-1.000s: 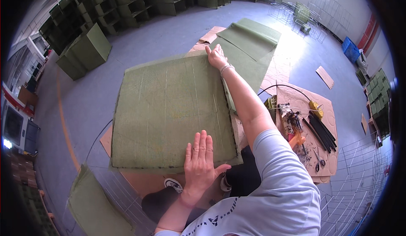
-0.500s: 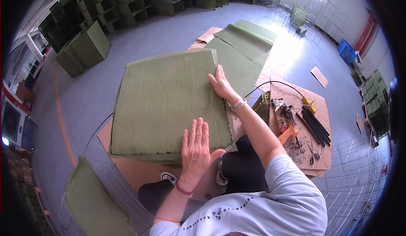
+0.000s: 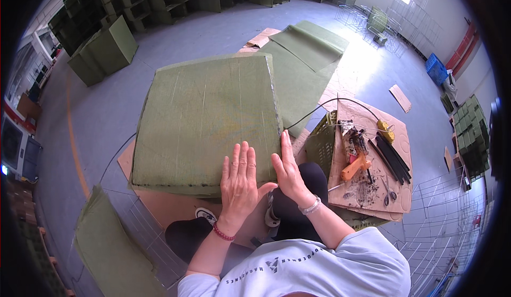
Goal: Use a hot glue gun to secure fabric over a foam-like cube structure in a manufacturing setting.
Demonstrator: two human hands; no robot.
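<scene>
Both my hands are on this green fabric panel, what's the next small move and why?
Probably slide the right hand along the large olive-green fabric-covered square panel's right edge, pressing it down. The left hand lies flat near the front corner and can steady it.

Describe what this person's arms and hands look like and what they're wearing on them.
Both forearms are bare below short pale grey T-shirt sleeves. The left hand has a red beaded bracelet at its wrist; the right hand has a silvery bracelet. No gloves.
</scene>
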